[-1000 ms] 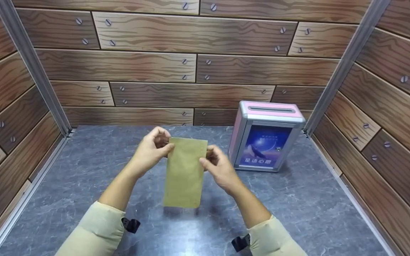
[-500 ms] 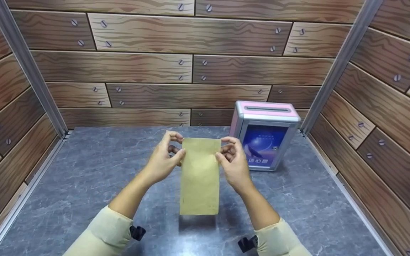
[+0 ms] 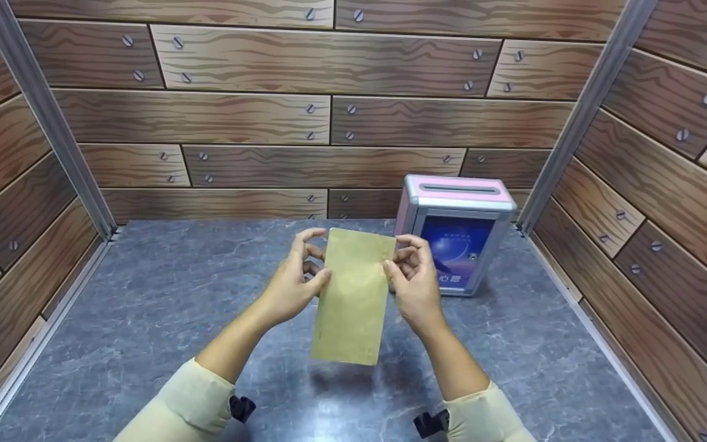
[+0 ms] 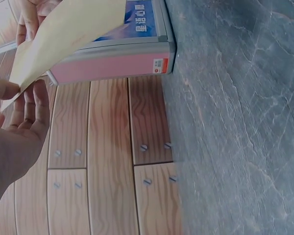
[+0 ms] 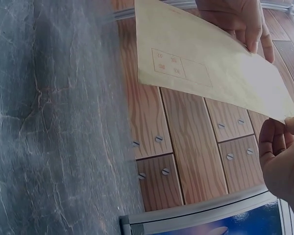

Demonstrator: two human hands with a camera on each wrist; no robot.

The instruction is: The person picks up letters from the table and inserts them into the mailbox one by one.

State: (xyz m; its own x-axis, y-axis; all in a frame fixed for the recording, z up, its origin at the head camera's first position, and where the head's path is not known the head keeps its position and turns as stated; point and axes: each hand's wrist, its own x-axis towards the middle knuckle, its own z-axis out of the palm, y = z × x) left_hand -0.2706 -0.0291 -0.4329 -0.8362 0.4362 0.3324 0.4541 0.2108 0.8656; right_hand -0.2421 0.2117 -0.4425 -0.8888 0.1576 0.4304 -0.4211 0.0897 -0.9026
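Observation:
A tan paper envelope (image 3: 353, 301) is held up above the table, its long side upright and leaning slightly. My left hand (image 3: 292, 282) pinches its left edge near the top between thumb and fingers. On the opposite edge, my right hand (image 3: 416, 282) grips it the same way. Small red printed boxes show on the envelope (image 5: 181, 66) in the right wrist view. Behind the right hand stands a pink box (image 3: 461, 230) with silver edges, a slot in its top and a blue picture on its front, partly covered by that hand.
Grey marbled tabletop (image 3: 194, 276) lies under the hands. A wood-patterned wall (image 3: 255, 116) closes off the back, with similar panels left and right, joined by metal posts (image 3: 53, 116). The pink box stands near the back right corner.
Both hands have carried the envelope to the right, nearer the pink box. From upright half a second ago, it has tilted, its lower end swinging left. Both hands keep their hold.

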